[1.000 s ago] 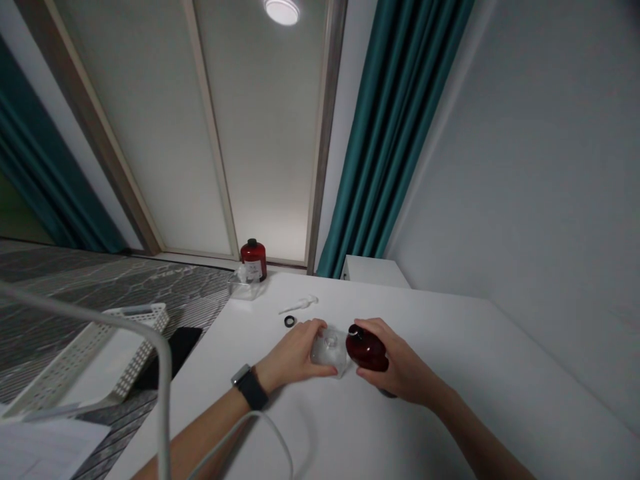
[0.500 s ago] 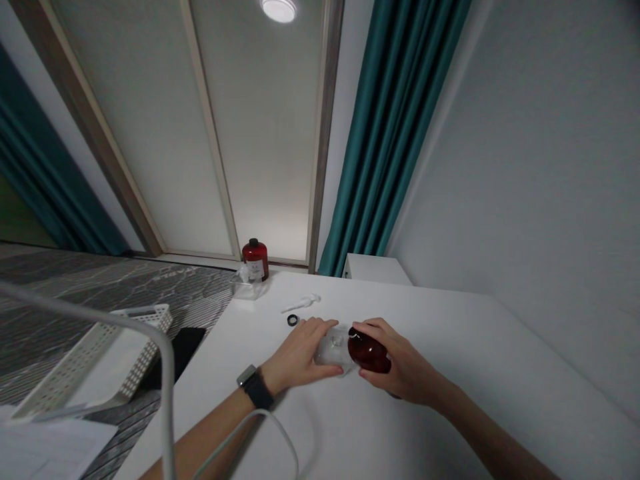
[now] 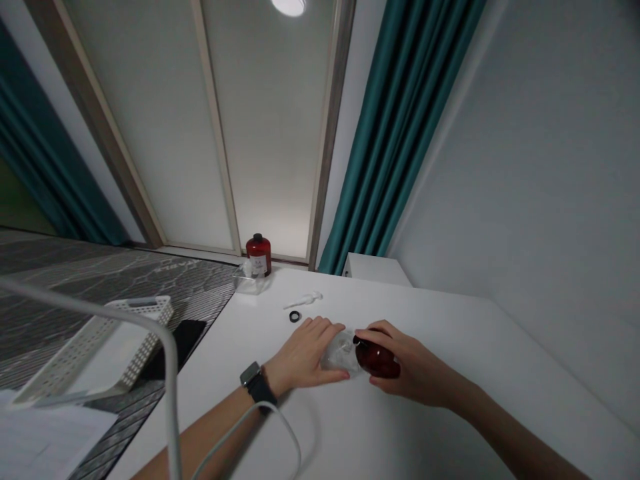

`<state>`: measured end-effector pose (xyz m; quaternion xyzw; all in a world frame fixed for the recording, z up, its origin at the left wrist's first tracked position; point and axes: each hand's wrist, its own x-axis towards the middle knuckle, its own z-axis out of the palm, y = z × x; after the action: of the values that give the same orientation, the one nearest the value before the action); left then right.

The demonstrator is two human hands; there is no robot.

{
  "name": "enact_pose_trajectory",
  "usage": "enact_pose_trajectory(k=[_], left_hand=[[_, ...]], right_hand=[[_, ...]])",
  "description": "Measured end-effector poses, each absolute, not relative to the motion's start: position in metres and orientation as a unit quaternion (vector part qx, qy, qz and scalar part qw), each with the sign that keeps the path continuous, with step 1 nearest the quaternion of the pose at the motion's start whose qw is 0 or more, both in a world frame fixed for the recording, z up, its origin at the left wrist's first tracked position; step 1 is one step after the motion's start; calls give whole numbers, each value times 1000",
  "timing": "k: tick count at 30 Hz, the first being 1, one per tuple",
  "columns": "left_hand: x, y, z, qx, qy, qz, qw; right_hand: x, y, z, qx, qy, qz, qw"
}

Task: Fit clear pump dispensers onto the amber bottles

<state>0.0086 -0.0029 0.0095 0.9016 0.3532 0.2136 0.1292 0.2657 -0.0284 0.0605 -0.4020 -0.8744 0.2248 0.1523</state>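
Note:
My left hand (image 3: pixel 306 353) is wrapped round a small clear plastic container (image 3: pixel 340 352) on the white table (image 3: pixel 480 373). My right hand (image 3: pixel 407 367) grips a dark red bottle (image 3: pixel 376 359), tipped on its side with its neck against the clear container. Both hands meet near the middle of the table. The container's contents cannot be made out.
Beyond the hands lie a black ring cap (image 3: pixel 295 317) and a white pump head (image 3: pixel 305 301). At the far edge stand a second red bottle (image 3: pixel 259 254) and a clear box (image 3: pixel 249 281). A white basket (image 3: pixel 95 343), a phone (image 3: pixel 175 339) and a white cable (image 3: pixel 165 347) are at left.
The red bottle has tipped further toward the clear container and both hands have shifted slightly right. The view has drifted a little.

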Motion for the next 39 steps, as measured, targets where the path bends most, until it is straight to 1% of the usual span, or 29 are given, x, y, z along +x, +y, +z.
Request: enact_pose_trajectory(k=[7,13,16,23,30,39], left_hand=[[12,-6,7,897,353,220,150],[10,-5,4,884,334,240,223],[11,-6,6,880,335,235,241],[16,-8,7,873,357,240,232],[17,-10,6,873,364,243,217],[15,-9,4,870,360,255,219]], right_hand=[[265,-28,76,-408,-877,231,108],[264,-28,84,-423,-873,230,86],[264,-29,85,-420,-873,231,85],[265,-27,87,-416,-876,228,85],[261,-27,93,-421,-878,218,60],[259,-25,95,-421,-884,198,51]])
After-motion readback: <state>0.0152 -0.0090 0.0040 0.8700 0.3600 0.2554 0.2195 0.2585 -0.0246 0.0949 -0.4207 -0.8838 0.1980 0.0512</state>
